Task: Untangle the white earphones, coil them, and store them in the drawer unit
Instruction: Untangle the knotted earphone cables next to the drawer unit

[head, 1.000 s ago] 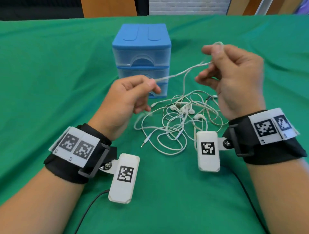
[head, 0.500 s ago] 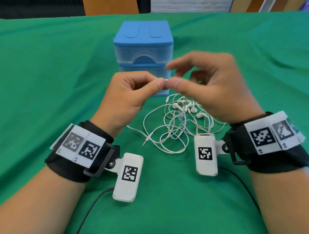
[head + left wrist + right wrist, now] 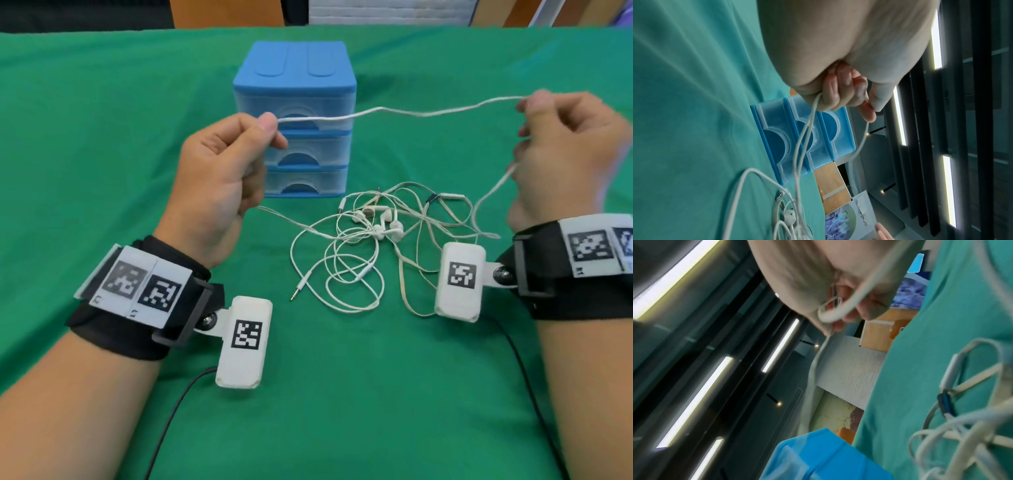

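A tangle of white earphones (image 3: pixel 373 236) lies on the green cloth in front of the blue drawer unit (image 3: pixel 294 120), whose three drawers are closed. One strand of the cable (image 3: pixel 404 111) is stretched in the air between my hands. My left hand (image 3: pixel 219 171) pinches it between thumb and forefinger in front of the unit's top drawer. My right hand (image 3: pixel 561 150), blurred at the far right, grips the other end, and the cable (image 3: pixel 830 314) loops round its fingers. In the left wrist view the cable (image 3: pixel 809 123) hangs from my left hand (image 3: pixel 846 95) down to the pile.
The green cloth (image 3: pixel 102 137) covers the whole table. A jack plug (image 3: pixel 298 291) lies at the near edge of the tangle. Black wires (image 3: pixel 171 421) run from the wrist cameras toward me. Wooden panels and a brick wall stand beyond the table's far edge.
My hands, close together half a second ago, have pulled apart. The right hand swept far right and up, drawing a strand taut across the drawer unit's front.
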Available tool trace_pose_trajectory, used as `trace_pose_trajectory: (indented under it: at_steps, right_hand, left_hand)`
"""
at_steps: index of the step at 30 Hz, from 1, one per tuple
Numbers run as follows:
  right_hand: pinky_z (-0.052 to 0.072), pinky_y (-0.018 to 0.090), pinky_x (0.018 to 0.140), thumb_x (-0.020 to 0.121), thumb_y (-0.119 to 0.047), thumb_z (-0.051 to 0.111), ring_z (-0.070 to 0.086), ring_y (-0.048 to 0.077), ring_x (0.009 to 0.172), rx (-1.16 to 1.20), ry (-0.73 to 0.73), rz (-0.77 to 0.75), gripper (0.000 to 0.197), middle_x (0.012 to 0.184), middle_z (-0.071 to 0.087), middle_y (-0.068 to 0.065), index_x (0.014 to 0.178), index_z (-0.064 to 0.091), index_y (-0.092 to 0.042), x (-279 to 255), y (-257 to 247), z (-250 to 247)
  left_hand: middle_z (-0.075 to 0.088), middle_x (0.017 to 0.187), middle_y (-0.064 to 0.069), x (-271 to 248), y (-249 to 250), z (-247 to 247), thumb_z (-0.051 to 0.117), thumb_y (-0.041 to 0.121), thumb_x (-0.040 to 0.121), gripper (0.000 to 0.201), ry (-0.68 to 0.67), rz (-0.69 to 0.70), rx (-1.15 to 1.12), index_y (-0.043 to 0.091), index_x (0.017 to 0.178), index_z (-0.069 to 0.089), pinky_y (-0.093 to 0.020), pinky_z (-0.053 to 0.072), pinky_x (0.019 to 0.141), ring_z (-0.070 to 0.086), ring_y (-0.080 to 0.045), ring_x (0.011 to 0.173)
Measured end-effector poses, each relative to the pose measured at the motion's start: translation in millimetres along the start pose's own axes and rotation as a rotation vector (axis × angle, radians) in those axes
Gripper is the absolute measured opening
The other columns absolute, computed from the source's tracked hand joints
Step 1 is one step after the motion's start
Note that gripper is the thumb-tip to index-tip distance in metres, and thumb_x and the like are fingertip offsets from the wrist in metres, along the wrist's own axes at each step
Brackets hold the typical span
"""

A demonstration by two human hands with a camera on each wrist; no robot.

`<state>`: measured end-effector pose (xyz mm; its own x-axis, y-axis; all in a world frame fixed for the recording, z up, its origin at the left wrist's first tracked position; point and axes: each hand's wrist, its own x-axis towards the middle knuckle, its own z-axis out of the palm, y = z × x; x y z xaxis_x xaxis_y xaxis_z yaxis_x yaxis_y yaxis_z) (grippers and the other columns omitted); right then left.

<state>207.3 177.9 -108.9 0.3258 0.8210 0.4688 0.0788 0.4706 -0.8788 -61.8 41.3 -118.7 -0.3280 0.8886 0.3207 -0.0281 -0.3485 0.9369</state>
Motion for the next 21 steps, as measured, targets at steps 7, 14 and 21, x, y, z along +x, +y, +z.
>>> trace_pose_trajectory:
  at_steps: [7, 14, 21]
  right_hand:
    - [0.044, 0.025, 0.074, 0.08, -0.027, 0.071, 0.051, 0.007, 0.075, -0.084, -0.263, -0.155, 0.023, 0.097, 0.071, 0.001, 0.103, 0.076, -0.026, -24, -20, 17]
    - [0.044, 0.018, 0.05, 0.091, -0.009, 0.07, 0.059, 0.016, 0.055, -0.066, -1.001, -0.096, 0.038, 0.115, 0.071, 0.002, 0.128, 0.065, -0.013, -67, -37, 31]
    - [0.02, 0.029, 0.047, 0.098, -0.02, 0.061, 0.026, 0.016, 0.048, -0.057, -0.876, -0.129, 0.021, 0.054, 0.035, 0.001, 0.082, 0.073, -0.012, -58, -29, 32]
  left_hand:
    - [0.039, 0.045, 0.016, -4, -1, 11, 0.06, 0.018, 0.1, 0.018, -0.031, 0.096, 0.18, 0.009, 0.087, 0.07, -0.025, 0.015, 0.045, 0.02, -0.009, 0.043]
    - [0.053, 0.047, 0.024, -11, 0, 23, 0.058, 0.003, 0.098, 0.012, -0.197, 0.177, 0.313, -0.002, 0.1, 0.068, -0.002, 0.033, 0.051, 0.047, 0.008, 0.044]
    - [0.04, 0.048, 0.012, -7, -4, 19, 0.065, 0.016, 0.096, 0.016, -0.145, 0.105, 0.246, 0.011, 0.083, 0.071, -0.022, 0.019, 0.044, 0.023, -0.011, 0.044]
